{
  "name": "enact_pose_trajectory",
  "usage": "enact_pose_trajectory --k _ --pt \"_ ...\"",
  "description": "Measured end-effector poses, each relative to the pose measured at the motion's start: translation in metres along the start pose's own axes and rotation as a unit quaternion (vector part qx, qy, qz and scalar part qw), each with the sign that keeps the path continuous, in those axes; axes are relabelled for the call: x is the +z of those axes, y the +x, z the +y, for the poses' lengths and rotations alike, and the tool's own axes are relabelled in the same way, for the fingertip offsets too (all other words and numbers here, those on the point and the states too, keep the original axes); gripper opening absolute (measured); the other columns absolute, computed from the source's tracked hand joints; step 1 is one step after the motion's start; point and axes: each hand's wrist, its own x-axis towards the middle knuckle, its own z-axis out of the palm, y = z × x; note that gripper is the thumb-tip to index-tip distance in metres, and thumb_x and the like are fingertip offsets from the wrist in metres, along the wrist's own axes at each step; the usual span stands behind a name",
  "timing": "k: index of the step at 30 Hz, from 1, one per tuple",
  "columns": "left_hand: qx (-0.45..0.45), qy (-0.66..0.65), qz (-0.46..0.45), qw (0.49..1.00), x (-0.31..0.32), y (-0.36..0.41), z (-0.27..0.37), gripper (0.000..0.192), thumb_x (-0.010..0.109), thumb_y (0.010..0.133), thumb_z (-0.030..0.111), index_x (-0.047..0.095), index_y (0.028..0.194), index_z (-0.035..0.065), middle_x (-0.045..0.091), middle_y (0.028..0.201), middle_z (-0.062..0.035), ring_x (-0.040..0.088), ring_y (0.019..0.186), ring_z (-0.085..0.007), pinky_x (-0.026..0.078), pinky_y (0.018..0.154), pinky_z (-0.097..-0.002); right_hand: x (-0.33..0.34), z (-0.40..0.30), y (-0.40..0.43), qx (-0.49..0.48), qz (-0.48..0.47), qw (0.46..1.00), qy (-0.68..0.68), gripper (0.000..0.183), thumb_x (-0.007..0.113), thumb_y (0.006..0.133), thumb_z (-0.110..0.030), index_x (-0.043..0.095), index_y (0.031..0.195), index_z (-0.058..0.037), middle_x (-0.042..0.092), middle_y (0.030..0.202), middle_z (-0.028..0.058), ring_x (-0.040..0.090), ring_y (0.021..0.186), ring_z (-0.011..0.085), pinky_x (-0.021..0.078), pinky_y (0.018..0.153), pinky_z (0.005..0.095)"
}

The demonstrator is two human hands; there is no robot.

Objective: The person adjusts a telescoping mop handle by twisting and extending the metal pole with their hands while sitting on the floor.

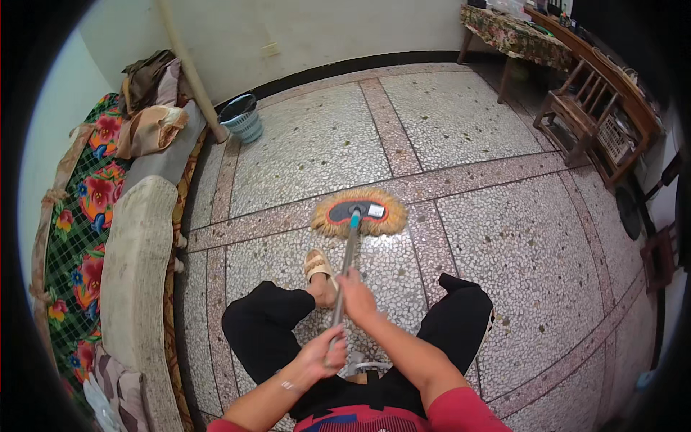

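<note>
A mop with a grey handle (349, 254) slants away from me toward the middle of the floor. Its oval head (334, 211) has a dark plate edged in orange, a yellowish shaggy fringe and a white label, and it rests on the stone-chip floor (302, 162). My left hand (323, 352) is wrapped round the handle near its upper end. Farther down, my right hand (356, 294) also grips the handle. A beige slipper (317, 263) on one foot shows just left of the handle.
A long couch (137, 259) with a floral cover and folded cloths (154, 129) runs along the left. By a pole (189, 70) stands a blue plastic basket bin (245, 127). On the right are a wooden chair (577, 108) and a table with a floral cloth (502, 32).
</note>
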Motion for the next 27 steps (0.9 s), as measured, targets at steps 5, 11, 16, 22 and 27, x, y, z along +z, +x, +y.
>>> enact_pose_trajectory --k 5,11,16,22,27 --pt "0.042 -0.046 0.010 0.998 0.004 -0.004 -0.016 0.022 0.047 0.091 0.029 0.046 0.082 0.0087 0.039 0.057 0.0005 0.030 0.037 -0.0082 0.024 0.032 -0.0210 -0.018 -0.022 -0.019 0.029 -0.021 0.999 0.000 0.050 0.051 0.075 -0.006 0.041 0.123 -0.0133 0.033 0.134 0.0230 0.055 0.092 0.0433 0.0468 0.078 0.0444" --pt "-0.047 -0.164 -0.019 0.985 -0.041 -0.119 -0.059 0.023 0.045 0.092 0.029 0.047 0.084 0.0075 0.039 0.060 0.0001 0.032 0.041 -0.0097 0.027 0.037 -0.0227 -0.003 -0.070 -0.091 -0.180 -0.115 0.977 0.020 0.046 0.055 0.074 -0.006 0.042 0.118 -0.0052 0.036 0.133 0.0203 0.055 0.095 0.0377 0.0476 0.075 0.0429" --pt "-0.035 -0.172 -0.007 0.984 -0.033 -0.132 -0.063 0.023 0.047 0.091 0.031 0.050 0.083 0.0096 0.037 0.055 0.0012 0.031 0.038 -0.0091 0.026 0.034 -0.0210 0.012 -0.073 -0.104 -0.216 -0.094 0.969 0.080 0.045 0.053 0.077 -0.009 0.040 0.119 -0.0015 0.036 0.134 0.0196 0.058 0.087 0.0380 0.0485 0.070 0.0429" --pt "0.041 -0.167 -0.084 0.982 -0.041 -0.050 -0.017 0.028 0.044 0.092 0.032 0.047 0.082 0.0056 0.041 0.060 -0.0011 0.033 0.040 -0.0101 0.027 0.034 -0.0223 0.014 -0.062 -0.050 -0.129 -0.093 0.987 0.029 0.062 0.056 0.073 -0.008 0.033 0.130 -0.0072 0.030 0.138 0.0183 0.056 0.093 0.0394 0.0488 0.073 0.0410" --pt "0.053 -0.177 -0.092 0.978 -0.032 -0.006 0.034 0.025 0.048 0.091 0.034 0.047 0.082 0.0100 0.042 0.061 0.0013 0.034 0.042 -0.0079 0.027 0.035 -0.0193 0.005 -0.059 -0.026 -0.090 -0.113 0.983 0.116 0.074 0.056 0.069 -0.002 0.028 0.136 -0.0164 0.025 0.142 0.0144 0.055 0.101 0.0352 0.0490 0.077 0.0378"
